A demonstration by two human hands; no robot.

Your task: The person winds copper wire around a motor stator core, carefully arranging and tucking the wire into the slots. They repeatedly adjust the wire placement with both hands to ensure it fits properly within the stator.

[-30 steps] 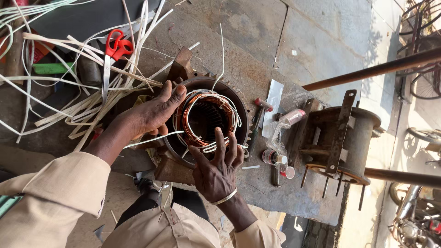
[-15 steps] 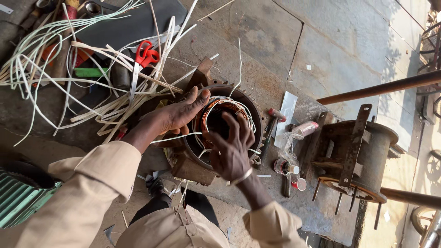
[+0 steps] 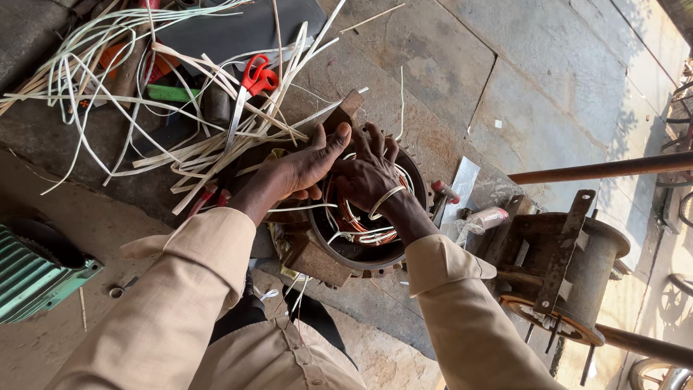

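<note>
At centre of the concrete slab, my right hand reaches into the round motor housing, fingers curled over the copper windings w/ white leads; can't tell if the grip is closed on anything. Left hand lies flat on the housing rim, fingers extended, holding nothing. Housing holds windings only. Just left: heap of white strips w/ red-handled scissors on top. Right: rusty cylindrical casing. Far left, green finned motor.

Strong daylight comes from the right and washes out the far right floor; the left lies shaded, the picture sharp.
</note>
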